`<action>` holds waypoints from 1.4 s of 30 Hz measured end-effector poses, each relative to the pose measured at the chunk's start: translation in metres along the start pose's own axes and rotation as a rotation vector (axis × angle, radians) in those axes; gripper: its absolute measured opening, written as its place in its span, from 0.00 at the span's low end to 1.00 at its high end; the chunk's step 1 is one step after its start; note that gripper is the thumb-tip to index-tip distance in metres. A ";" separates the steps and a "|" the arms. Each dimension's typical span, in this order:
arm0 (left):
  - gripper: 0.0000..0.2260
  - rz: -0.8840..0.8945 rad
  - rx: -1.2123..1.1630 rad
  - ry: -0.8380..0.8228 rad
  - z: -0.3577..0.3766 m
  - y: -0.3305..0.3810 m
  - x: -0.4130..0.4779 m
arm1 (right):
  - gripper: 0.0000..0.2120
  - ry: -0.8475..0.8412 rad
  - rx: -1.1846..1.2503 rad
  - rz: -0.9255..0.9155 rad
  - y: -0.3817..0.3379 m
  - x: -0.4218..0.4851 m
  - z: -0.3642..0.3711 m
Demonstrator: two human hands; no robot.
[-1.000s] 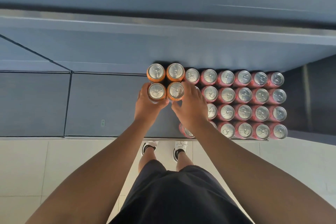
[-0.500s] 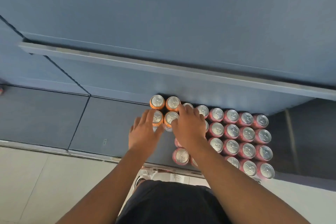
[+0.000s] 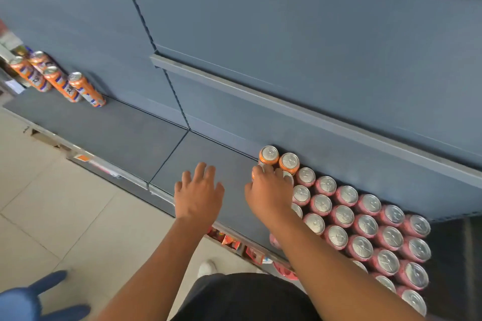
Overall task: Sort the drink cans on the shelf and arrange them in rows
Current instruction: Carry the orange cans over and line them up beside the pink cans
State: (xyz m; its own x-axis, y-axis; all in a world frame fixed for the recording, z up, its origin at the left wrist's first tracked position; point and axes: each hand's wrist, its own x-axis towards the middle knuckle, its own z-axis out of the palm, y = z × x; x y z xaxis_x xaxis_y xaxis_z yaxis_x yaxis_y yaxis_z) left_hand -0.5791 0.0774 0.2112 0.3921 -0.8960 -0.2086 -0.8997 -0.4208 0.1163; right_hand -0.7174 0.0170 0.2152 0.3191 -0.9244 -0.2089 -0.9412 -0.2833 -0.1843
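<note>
Several pink cans stand in tight rows on the right of the grey shelf. Two orange cans stand at the back left of that block, against the back panel. My right hand rests on top of two more orange cans just in front of them, fingers curled over their lids and mostly hiding them. My left hand hovers over bare shelf to the left, fingers spread, holding nothing. Several more orange cans stand at the shelf's far left.
A grey upper shelf lip juts out above the cans. Red packets show on a lower shelf under the front edge. Beige floor tiles lie to the left, and a blue object sits at the bottom left corner.
The view has swung left, bringing the far orange cans into sight. My left hand has come off the orange cans and moved left over bare shelf. My right hand stays on them.
</note>
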 end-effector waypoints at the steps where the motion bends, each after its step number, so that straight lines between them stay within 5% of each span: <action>1: 0.20 -0.026 -0.001 0.012 -0.003 -0.008 -0.003 | 0.13 -0.008 -0.008 -0.029 -0.009 -0.001 0.000; 17: 0.19 -0.349 -0.024 0.163 -0.041 -0.249 -0.057 | 0.14 -0.057 -0.052 -0.426 -0.270 -0.031 0.039; 27: 0.22 -0.466 0.007 0.102 -0.065 -0.410 -0.084 | 0.17 -0.090 -0.041 -0.548 -0.442 -0.051 0.069; 42: 0.21 -0.656 -0.048 0.023 -0.078 -0.550 -0.028 | 0.14 -0.146 -0.094 -0.704 -0.598 0.025 0.104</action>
State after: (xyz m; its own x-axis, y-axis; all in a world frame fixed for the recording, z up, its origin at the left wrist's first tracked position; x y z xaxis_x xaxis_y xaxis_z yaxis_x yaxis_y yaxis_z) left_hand -0.0803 0.3225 0.2283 0.8609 -0.4540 -0.2298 -0.4633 -0.8861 0.0151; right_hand -0.1351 0.1901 0.2200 0.8582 -0.4734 -0.1987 -0.5109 -0.8255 -0.2399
